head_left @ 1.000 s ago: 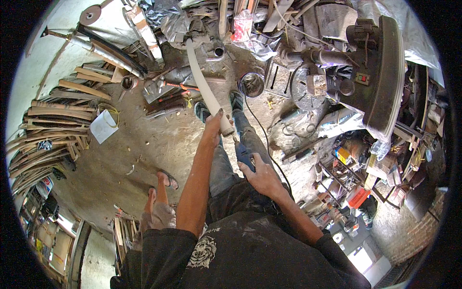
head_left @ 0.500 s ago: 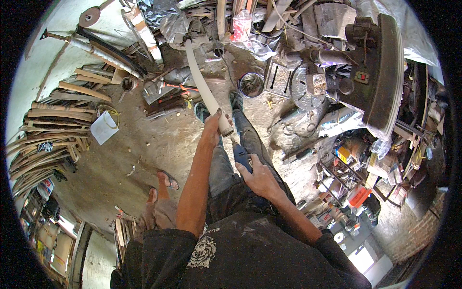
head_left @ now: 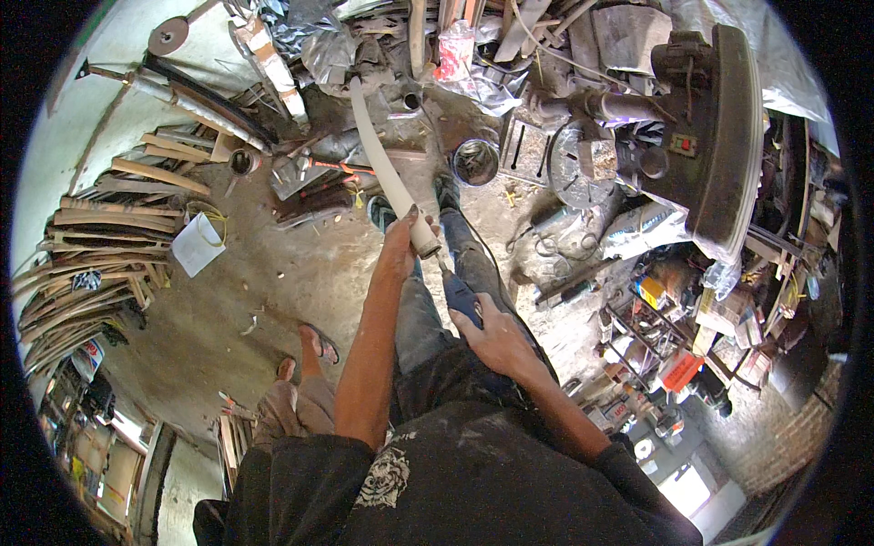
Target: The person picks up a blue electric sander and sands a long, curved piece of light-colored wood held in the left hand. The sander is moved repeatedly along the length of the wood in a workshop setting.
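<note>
A long, curved, pale piece (head_left: 386, 173), maybe wood, slants away from me, its near end by my knees. Closed around it just short of that end is my left hand (head_left: 402, 240). My right hand (head_left: 496, 329) grips a blue rotary tool (head_left: 460, 293), its thin tip pointing at the near end of the piece. Whether the tip touches the end or sits inside it, I cannot tell. A dark cord runs along my right leg.
Hand tools with orange handles (head_left: 341, 166) and a bucket (head_left: 475, 161) lie on the floor ahead. A large machine (head_left: 719, 136) stands at right. Curved wooden strips (head_left: 91, 246) are stacked at left. Another person's foot (head_left: 320, 344) is at my left.
My right hand and the rotary tool have shifted slightly to the right. The left hand keeps its hold on the curved piece, which has barely moved.
</note>
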`<state>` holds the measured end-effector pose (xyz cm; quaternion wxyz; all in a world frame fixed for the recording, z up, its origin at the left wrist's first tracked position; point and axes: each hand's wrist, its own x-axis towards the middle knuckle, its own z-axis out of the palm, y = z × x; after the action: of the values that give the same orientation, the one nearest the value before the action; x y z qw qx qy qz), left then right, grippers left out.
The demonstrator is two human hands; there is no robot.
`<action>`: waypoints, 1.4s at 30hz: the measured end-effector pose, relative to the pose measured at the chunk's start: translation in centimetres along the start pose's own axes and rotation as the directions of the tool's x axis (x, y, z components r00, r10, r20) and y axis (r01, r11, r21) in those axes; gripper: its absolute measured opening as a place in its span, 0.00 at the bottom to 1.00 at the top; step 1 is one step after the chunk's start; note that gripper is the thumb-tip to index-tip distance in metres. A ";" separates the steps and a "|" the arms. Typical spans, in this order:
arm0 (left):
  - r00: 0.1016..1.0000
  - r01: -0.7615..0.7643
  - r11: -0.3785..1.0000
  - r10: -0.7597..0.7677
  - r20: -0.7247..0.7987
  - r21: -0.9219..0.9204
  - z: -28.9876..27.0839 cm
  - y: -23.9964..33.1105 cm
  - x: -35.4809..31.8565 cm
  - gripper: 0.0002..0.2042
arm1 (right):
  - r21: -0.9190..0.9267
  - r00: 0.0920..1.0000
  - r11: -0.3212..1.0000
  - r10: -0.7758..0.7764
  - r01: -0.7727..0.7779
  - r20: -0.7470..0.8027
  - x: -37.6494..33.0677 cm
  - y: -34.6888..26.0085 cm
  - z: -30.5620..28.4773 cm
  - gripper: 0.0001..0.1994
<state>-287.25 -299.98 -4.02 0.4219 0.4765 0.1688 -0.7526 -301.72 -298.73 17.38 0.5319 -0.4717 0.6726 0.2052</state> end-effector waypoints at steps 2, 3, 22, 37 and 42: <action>0.999 -0.038 0.999 0.039 0.030 -0.024 -0.3 0.9 -0.1 0.12 | 0.032 0.998 0.999 -0.032 0.031 0.047 -0.5 0.7 -0.8 0.29; 0.999 0.002 0.995 0.004 0.053 -0.102 -0.5 1.5 -0.2 0.11 | 0.066 0.995 0.997 -0.052 0.046 0.084 -0.8 1.2 -1.4 0.30; 0.986 0.005 0.990 -0.028 0.165 0.142 3.3 4.9 0.4 0.16 | 0.797 0.858 0.368 0.000 -0.478 0.514 -1.7 -0.2 -0.9 0.25; 0.980 0.004 0.988 -0.034 0.197 0.152 2.2 6.4 0.3 0.15 | 0.789 0.857 0.435 -0.071 -0.434 0.510 0.3 -1.9 -0.9 0.24; 0.996 -0.015 0.980 -0.002 0.088 0.199 2.4 6.2 -0.3 0.14 | 0.740 0.841 0.487 -0.020 -0.464 0.541 0.5 -2.0 -0.7 0.25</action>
<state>-283.60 -305.07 -1.68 0.3816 0.4834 0.0722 -0.7846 -300.43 -300.41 17.64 0.8088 0.0116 0.5872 0.0295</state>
